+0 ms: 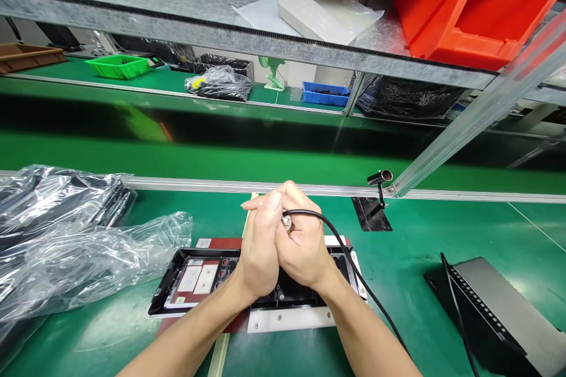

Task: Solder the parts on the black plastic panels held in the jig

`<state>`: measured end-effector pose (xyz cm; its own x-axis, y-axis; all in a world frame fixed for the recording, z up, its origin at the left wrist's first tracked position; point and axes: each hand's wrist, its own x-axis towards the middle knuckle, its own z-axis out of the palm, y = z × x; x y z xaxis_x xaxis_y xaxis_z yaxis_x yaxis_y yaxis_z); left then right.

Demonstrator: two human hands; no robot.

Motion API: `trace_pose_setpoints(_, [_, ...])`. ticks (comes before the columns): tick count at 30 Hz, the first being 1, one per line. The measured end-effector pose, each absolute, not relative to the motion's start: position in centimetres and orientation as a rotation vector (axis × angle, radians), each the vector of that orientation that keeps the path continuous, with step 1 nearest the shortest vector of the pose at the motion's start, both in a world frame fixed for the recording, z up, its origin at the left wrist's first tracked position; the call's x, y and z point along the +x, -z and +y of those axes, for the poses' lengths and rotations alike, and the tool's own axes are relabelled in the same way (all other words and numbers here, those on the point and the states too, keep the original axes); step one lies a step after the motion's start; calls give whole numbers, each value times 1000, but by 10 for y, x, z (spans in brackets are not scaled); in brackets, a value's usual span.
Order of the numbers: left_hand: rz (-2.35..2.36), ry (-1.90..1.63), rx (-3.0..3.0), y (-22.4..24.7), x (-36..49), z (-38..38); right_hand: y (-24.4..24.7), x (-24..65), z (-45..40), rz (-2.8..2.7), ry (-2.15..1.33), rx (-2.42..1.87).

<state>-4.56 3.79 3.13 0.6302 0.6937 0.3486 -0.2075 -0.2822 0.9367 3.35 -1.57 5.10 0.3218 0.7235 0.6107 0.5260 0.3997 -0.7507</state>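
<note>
My left hand (262,244) and my right hand (305,241) are clasped together, fingers wrapped round an upright corded tool (287,223). Only its silvery end shows, with a black cable (349,259) curving from it over my right wrist; its shape suggests an electric screwdriver, but its body and tip are hidden. Directly beneath the hands lies a black plastic frame (170,274) with ribs, holes and a labelled section at its left. It rests on a dark red and white fixture (260,322) with screws along its front strip. My forearms cover part of both.
Plastic-wrapped black parts (66,235) lie at the left. On the right sit a black-and-grey slotted panel (499,312) and a small black tube holder (379,178). Overhead runs a metal shelf (154,9) with a red bin (469,41); a slanted post (460,123) stands right.
</note>
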Motion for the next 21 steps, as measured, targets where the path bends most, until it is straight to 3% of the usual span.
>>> trace_pose_setpoints(21, [423,-995,1309,-31,-46,36,-48,31,-12,-1317,-142,-1210])
